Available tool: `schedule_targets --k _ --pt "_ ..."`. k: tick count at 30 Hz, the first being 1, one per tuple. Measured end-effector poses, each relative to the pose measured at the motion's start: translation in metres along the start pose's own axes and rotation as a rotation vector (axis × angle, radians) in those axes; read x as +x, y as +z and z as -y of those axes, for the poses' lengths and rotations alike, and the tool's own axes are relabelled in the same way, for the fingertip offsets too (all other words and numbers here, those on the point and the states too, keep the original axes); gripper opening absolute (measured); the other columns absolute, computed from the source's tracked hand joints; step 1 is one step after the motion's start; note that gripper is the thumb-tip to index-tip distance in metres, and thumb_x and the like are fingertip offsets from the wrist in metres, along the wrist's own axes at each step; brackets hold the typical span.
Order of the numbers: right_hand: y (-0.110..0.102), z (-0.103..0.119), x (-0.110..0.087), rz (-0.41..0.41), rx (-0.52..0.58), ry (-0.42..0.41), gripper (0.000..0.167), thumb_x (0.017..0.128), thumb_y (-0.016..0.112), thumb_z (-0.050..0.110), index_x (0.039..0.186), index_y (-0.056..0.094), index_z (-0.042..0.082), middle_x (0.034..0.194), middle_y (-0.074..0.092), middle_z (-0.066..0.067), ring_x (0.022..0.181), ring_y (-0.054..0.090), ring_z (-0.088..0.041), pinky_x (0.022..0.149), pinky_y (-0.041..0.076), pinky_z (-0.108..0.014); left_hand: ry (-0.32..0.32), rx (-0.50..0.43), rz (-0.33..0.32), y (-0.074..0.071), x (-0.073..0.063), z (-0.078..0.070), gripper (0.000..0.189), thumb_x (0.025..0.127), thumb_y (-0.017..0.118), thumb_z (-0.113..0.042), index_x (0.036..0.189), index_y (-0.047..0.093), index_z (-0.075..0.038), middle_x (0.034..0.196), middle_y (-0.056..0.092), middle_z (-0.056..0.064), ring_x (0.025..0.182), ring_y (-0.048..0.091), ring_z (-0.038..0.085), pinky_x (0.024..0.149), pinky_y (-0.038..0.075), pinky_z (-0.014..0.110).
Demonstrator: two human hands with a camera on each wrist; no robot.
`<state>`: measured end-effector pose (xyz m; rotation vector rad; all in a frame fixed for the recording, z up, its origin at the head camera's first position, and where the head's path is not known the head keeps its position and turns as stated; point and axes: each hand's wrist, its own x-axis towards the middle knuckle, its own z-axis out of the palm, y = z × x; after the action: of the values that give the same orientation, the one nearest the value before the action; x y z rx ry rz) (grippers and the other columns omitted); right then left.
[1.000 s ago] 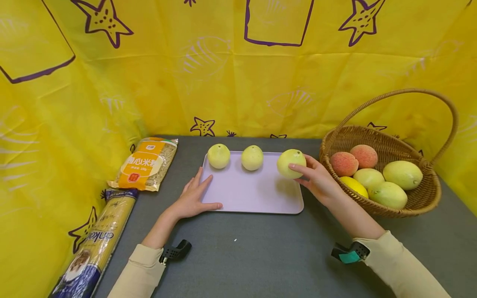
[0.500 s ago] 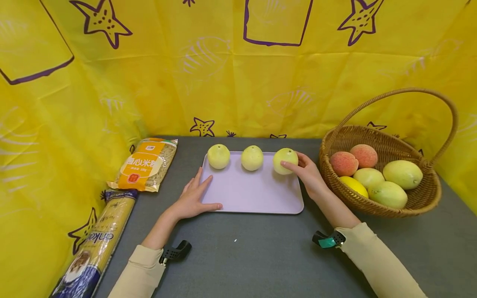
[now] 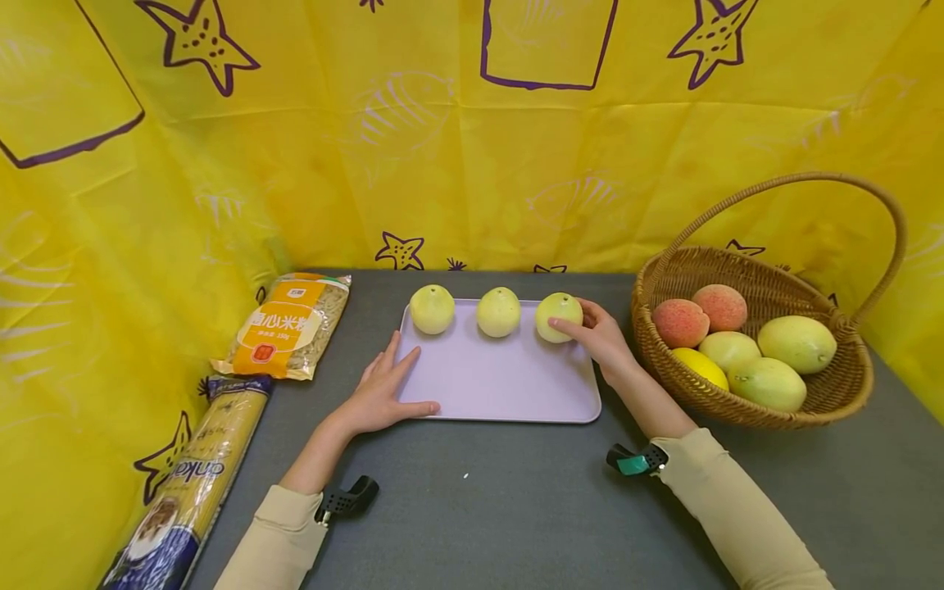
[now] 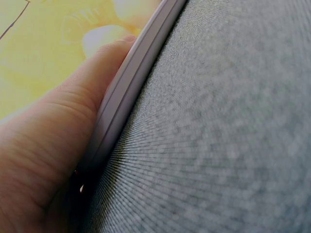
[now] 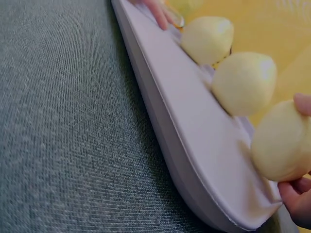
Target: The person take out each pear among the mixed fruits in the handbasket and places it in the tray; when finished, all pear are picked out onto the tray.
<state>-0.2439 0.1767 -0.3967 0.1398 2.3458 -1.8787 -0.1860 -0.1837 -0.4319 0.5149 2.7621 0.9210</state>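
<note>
My right hand (image 3: pixel 606 339) holds a pale yellow-green pear (image 3: pixel 555 315) between thumb and fingers at the back right of a lilac tray (image 3: pixel 487 385). In the right wrist view this pear (image 5: pixel 279 143) sits at the tray's surface, a thumb and fingertips on its sides. Two similar pears, one at the back left (image 3: pixel 433 311) and one in the back middle (image 3: pixel 498 308), rest on the tray in a row with it. My left hand (image 3: pixel 379 393) lies with spread, straight fingers on the tray's left end; its thumb (image 4: pixel 104 60) rests over the rim in the left wrist view.
On the right stands a wicker basket (image 3: pixel 848 393) with a tall handle, holding two peaches (image 3: pixel 680 324), a yellow lemon-like fruit (image 3: pixel 699 367) and several pale green fruits (image 3: pixel 796 346). An orange noodle packet (image 3: pixel 283 326) and a long spaghetti packet (image 3: pixel 199 467) lie at left. Yellow cloth (image 3: pixel 472 164) hangs behind.
My right hand has moved left with the pear, bringing it over the tray's back right, in line with the other two. The left hand has stayed in place.
</note>
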Motion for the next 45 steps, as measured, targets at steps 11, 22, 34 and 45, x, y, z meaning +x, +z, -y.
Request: schedule_targets --k 11,22,34,45 --pt "0.002 -0.006 0.005 -0.044 -0.077 -0.037 0.083 0.086 0.075 0.037 0.149 0.034 0.001 0.143 0.046 -0.018 0.129 0.044 -0.030 0.106 0.035 -0.042 0.014 0.008 -0.009 0.000 0.000 0.000 0.102 0.079 0.074 -0.056 0.154 0.027 -0.004 0.160 -0.011 0.021 0.143 0.001 0.050 0.111 0.001 0.062" --pt "0.003 -0.011 0.006 -0.080 -0.221 -0.090 0.086 0.086 0.071 0.049 0.148 0.034 0.003 0.145 0.044 -0.019 0.130 0.045 -0.032 0.104 0.039 -0.045 0.016 -0.001 -0.008 0.002 0.002 -0.001 0.102 0.079 0.074 -0.057 0.154 0.027 -0.005 0.160 -0.011 0.021 0.143 0.001 0.051 0.110 0.001 0.063" --pt "0.002 -0.016 0.005 -0.086 -0.359 -0.193 0.087 0.085 0.075 0.042 0.148 0.033 0.000 0.140 0.049 -0.023 0.123 0.052 -0.033 0.099 0.044 -0.044 -0.010 0.004 -0.002 0.002 0.000 0.000 0.103 0.079 0.073 -0.059 0.154 0.026 -0.007 0.161 -0.013 0.017 0.143 0.001 0.050 0.110 0.002 0.064" --pt "0.001 -0.025 0.007 -0.128 -0.374 -0.264 0.085 0.079 0.083 0.033 0.146 0.039 0.006 0.136 0.051 -0.019 0.119 0.052 -0.033 0.100 0.041 -0.045 -0.005 -0.001 -0.007 0.001 0.000 0.000 0.104 0.078 0.074 -0.058 0.154 0.025 -0.005 0.161 -0.012 0.019 0.142 0.001 0.051 0.109 0.002 0.065"
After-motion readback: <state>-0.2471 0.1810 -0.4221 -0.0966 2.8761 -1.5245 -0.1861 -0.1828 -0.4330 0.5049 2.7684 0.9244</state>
